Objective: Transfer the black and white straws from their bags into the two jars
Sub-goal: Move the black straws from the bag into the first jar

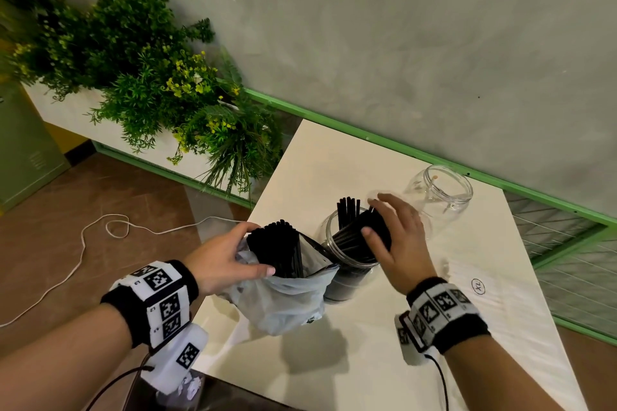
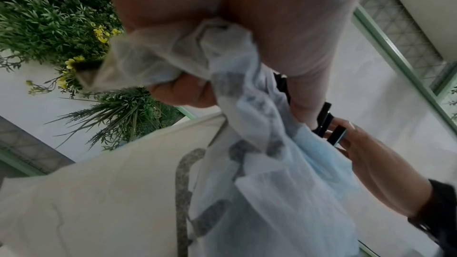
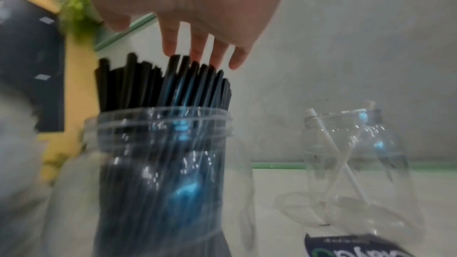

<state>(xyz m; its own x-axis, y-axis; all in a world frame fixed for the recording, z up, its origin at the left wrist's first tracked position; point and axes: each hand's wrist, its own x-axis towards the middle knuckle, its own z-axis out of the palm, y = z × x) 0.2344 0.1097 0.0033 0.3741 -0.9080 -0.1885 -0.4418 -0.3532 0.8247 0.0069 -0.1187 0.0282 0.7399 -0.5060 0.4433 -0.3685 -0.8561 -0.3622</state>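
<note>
Black straws split between bag and near jar on table. Mid-transfer, probably: left hand gripping bag mouth, right hand flat, fingers straight on jarred straws. Next, likely: pinch another bunch, lift clear, drop in jar.

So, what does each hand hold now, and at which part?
The left hand grips the plastic bag at its open top. The right hand holds nothing; its straight fingers touch the tops of the black straws in the jar.
</note>
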